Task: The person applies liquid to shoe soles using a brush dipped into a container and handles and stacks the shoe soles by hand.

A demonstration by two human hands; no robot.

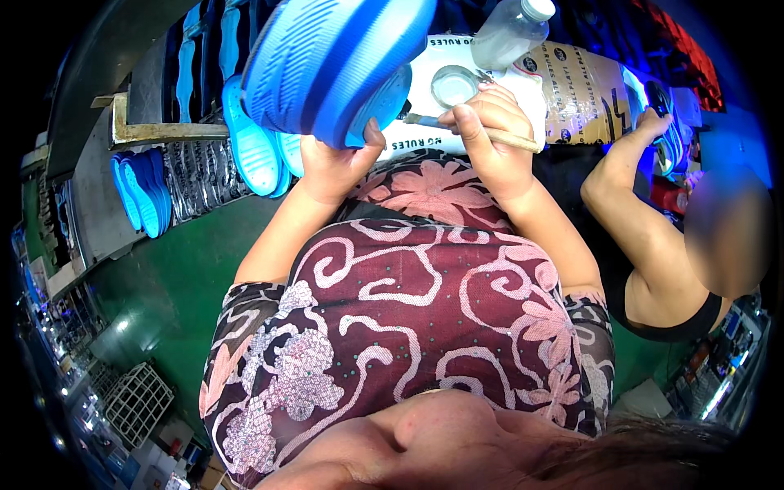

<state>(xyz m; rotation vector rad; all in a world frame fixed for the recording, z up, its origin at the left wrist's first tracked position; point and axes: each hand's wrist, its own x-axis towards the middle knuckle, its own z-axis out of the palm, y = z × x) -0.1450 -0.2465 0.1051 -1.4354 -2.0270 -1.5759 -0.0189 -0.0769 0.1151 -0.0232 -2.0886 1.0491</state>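
The left hand (339, 167) is gripping a blue shoe sole (327, 65), upper left, seemingly angling it toward the brush (433, 122) the right hand (498, 135) is pinching; a jar (454, 86) is standing near, apparently for easy reach.

Bold black capitals stand on the flat white printed sheet (425, 137) under the round clear glass dish (436, 88), one line beyond the dish and another nearer the wearer, to its left. Right of the dish, a brown cardboard surface with shiny tape (590, 90) bears repeated rows of dark capitals, a dark rounded logo and a larger black marking.
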